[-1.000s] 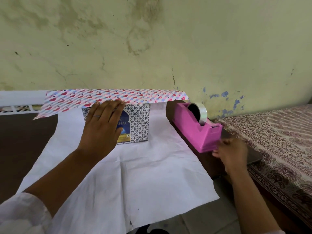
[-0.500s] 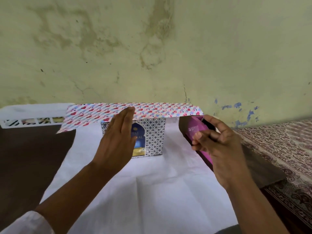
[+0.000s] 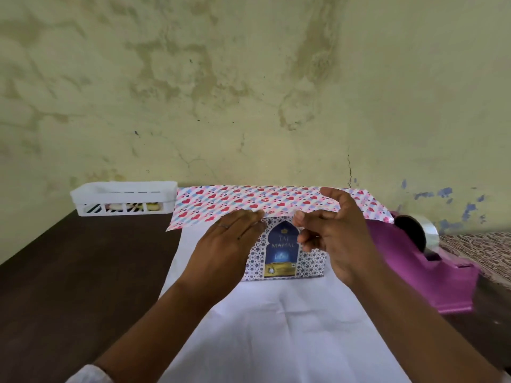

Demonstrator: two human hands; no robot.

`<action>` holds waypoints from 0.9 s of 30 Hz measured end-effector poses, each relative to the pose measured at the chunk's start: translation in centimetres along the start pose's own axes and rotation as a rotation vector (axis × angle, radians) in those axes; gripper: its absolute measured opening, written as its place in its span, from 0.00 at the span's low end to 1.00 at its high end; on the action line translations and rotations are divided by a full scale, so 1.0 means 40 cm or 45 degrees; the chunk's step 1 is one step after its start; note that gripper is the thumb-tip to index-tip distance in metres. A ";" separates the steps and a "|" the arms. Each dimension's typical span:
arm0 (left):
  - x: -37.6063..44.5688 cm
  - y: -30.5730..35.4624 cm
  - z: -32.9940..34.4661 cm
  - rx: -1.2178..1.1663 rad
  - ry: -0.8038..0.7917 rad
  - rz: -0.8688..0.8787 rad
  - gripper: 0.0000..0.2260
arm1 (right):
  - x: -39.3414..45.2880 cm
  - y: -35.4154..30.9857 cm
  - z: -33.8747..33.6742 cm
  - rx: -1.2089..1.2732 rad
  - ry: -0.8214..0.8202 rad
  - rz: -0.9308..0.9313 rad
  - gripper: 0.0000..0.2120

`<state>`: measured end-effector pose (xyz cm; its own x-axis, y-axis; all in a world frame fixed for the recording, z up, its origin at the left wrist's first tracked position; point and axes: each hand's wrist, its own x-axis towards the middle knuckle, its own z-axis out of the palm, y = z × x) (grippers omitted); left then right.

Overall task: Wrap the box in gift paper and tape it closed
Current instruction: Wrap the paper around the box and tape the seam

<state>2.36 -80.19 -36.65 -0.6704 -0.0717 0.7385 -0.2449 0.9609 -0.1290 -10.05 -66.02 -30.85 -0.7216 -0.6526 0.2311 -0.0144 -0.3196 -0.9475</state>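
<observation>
The box [image 3: 282, 252], printed in blue and white, stands on the white underside of the gift paper [image 3: 276, 327]. The paper's far edge, with its heart pattern [image 3: 221, 200], is folded forward over the top of the box. My left hand [image 3: 224, 250] lies flat on the box's left front, fingertips pressing the folded paper edge. My right hand [image 3: 340, 239] hovers over the box's right half, thumb and fingers pinched on a short strip of clear tape that barely shows.
A pink tape dispenser [image 3: 431, 275] with a clear roll [image 3: 425, 230] stands right of the box on the dark brown table [image 3: 69, 272]. A white slotted basket [image 3: 124, 199] sits at the back left against the wall. A patterned cloth [image 3: 484, 250] lies at the far right.
My right hand left the dispenser and came over the box with the tape strip. My left hand stayed pressed on the paper and box. The view shifted right and closer.
</observation>
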 end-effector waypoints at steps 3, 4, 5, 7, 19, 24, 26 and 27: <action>-0.009 -0.008 0.008 -0.042 0.041 0.033 0.23 | 0.029 0.016 0.025 0.010 0.098 0.085 0.29; -0.009 -0.007 0.008 -0.051 0.056 0.035 0.22 | 0.033 0.019 0.030 0.001 0.125 0.107 0.29; -0.008 -0.004 0.007 -0.060 0.072 0.036 0.21 | 0.037 0.022 0.034 -0.012 0.147 0.121 0.29; -0.007 -0.001 0.007 -0.074 0.093 0.031 0.19 | 0.039 0.023 0.040 -0.043 0.186 0.127 0.28; -0.009 -0.001 0.010 -0.103 0.163 -0.069 0.17 | 0.010 0.028 0.084 -0.145 0.055 0.031 0.21; -0.006 -0.021 0.006 -0.148 0.285 -0.164 0.12 | 0.006 0.046 0.109 -0.201 0.050 0.036 0.22; -0.001 -0.021 0.004 -0.215 0.280 -0.200 0.15 | 0.008 0.047 0.117 -0.209 0.046 0.030 0.22; 0.001 -0.019 0.004 -0.237 0.284 -0.221 0.14 | 0.009 0.048 0.120 -0.210 0.042 0.022 0.22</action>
<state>2.39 -80.96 -36.62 -0.4550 -0.1982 0.8681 -0.1959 0.9733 0.1195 -7.02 -70.17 -31.52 -0.7448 -0.6334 0.2097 -0.1131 -0.1899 -0.9753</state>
